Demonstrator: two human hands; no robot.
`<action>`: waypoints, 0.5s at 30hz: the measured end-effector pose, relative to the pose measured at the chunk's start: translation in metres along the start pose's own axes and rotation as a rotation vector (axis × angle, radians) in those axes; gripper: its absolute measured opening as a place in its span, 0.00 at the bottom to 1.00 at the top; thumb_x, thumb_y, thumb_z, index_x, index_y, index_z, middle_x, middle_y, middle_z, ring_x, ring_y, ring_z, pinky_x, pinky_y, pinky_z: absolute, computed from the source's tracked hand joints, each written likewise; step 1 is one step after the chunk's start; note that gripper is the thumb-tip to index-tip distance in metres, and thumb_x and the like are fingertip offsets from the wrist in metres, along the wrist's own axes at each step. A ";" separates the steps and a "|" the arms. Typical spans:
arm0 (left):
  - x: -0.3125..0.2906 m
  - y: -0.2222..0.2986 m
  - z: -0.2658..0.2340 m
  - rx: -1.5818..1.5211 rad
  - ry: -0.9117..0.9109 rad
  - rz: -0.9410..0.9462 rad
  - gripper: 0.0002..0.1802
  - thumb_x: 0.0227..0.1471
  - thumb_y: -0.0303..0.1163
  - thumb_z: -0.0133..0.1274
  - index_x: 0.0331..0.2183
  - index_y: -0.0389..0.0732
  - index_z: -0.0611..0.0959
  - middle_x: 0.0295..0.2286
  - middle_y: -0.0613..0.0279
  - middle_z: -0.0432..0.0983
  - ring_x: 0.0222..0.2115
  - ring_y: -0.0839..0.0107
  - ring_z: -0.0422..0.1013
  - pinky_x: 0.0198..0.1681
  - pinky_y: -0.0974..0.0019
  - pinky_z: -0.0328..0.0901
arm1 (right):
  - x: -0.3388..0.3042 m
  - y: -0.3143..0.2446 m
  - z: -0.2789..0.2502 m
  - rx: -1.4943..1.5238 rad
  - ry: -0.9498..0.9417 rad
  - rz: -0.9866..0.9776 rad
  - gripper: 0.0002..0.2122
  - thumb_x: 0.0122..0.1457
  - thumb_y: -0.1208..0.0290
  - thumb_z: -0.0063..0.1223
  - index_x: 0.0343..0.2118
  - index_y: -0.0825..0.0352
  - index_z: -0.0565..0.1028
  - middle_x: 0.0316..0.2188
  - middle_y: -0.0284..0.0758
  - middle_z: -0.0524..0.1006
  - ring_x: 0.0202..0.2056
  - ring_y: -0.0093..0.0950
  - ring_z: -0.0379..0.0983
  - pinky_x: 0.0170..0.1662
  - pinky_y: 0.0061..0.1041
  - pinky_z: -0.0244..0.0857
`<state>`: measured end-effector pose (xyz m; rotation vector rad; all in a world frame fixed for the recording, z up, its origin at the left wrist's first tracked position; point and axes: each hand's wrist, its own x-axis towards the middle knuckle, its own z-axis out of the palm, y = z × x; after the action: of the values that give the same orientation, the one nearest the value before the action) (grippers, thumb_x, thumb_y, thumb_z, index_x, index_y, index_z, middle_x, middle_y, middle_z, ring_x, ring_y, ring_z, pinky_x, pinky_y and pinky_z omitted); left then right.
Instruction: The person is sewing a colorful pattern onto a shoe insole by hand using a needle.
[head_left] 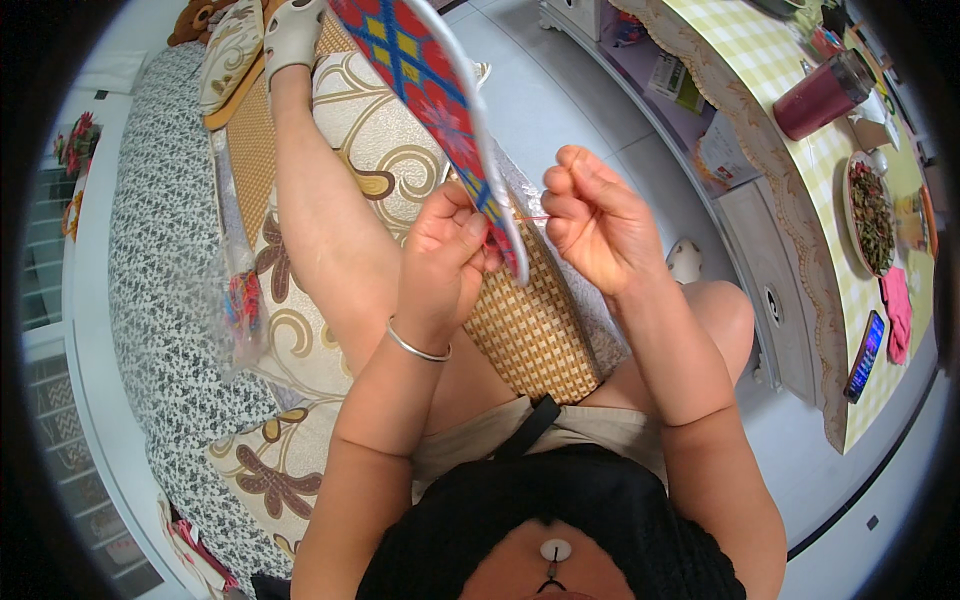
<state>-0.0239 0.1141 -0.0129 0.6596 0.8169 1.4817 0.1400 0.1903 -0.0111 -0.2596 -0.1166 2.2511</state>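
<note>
My left hand (448, 262) grips the lower end of a long embroidered insole (425, 95), which tilts upward before me. Its face is patterned in red, blue and yellow, and its rim is white. Thumb and fingers press on both sides near its tip. To its right, my right hand (600, 215) is closed in a pinch. A thin red thread (532, 218) runs from the insole's edge to those fingers. Whether a needle is between the fingertips I cannot make out. A silver bangle (418, 345) circles my left wrist.
I sit on a couch with a woven mat (530, 330) and patterned cushions. A clear bag of colourful thread (243, 305) lies left of my leg. On the right, a checked table (800, 190) bears a maroon tumbler (824, 95), a dish of dried pieces (870, 215), a pink cloth (896, 315) and a phone (865, 356).
</note>
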 end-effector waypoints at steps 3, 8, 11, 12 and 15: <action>0.002 0.005 -0.003 -0.202 -0.125 -0.076 0.13 0.55 0.31 0.48 0.42 0.37 0.70 0.26 0.61 0.66 0.26 0.72 0.63 0.28 0.73 0.59 | 0.005 -0.021 -0.013 -0.215 -0.074 -0.349 0.03 0.60 0.77 0.46 0.36 0.68 0.71 0.20 0.31 0.68 0.18 0.16 0.56 0.21 0.15 0.54; 0.003 0.003 0.004 -0.543 -0.192 -0.349 0.14 0.56 0.37 0.47 0.40 0.38 0.72 0.24 0.61 0.67 0.24 0.69 0.63 0.28 0.71 0.59 | -0.020 -0.005 0.013 -1.040 0.033 -0.591 0.06 0.57 0.81 0.49 0.37 0.71 0.75 0.26 0.32 0.76 0.28 0.19 0.71 0.31 0.16 0.65; 0.001 0.004 0.002 -0.592 -0.181 -0.352 0.16 0.56 0.41 0.46 0.39 0.38 0.72 0.24 0.62 0.67 0.23 0.70 0.64 0.26 0.71 0.60 | -0.027 0.016 0.033 -1.150 -0.063 -0.542 0.04 0.56 0.82 0.49 0.31 0.71 0.76 0.25 0.33 0.77 0.30 0.22 0.76 0.31 0.22 0.69; 0.001 0.004 0.004 -0.596 -0.181 -0.350 0.16 0.56 0.41 0.46 0.39 0.38 0.72 0.23 0.61 0.67 0.23 0.70 0.64 0.26 0.71 0.60 | -0.027 0.020 0.031 -1.287 -0.042 -0.612 0.03 0.54 0.82 0.51 0.31 0.69 0.76 0.24 0.34 0.76 0.28 0.25 0.76 0.30 0.24 0.69; 0.001 0.004 0.010 -0.586 -0.170 -0.330 0.17 0.57 0.42 0.44 0.38 0.37 0.73 0.22 0.61 0.67 0.21 0.70 0.66 0.24 0.71 0.62 | -0.018 0.024 0.014 -1.554 -0.191 -0.955 0.06 0.50 0.81 0.54 0.32 0.67 0.77 0.21 0.36 0.74 0.25 0.32 0.74 0.27 0.27 0.67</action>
<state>-0.0180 0.1163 -0.0034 0.1904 0.3092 1.2542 0.1300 0.1616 0.0013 -0.5996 -1.6790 0.8253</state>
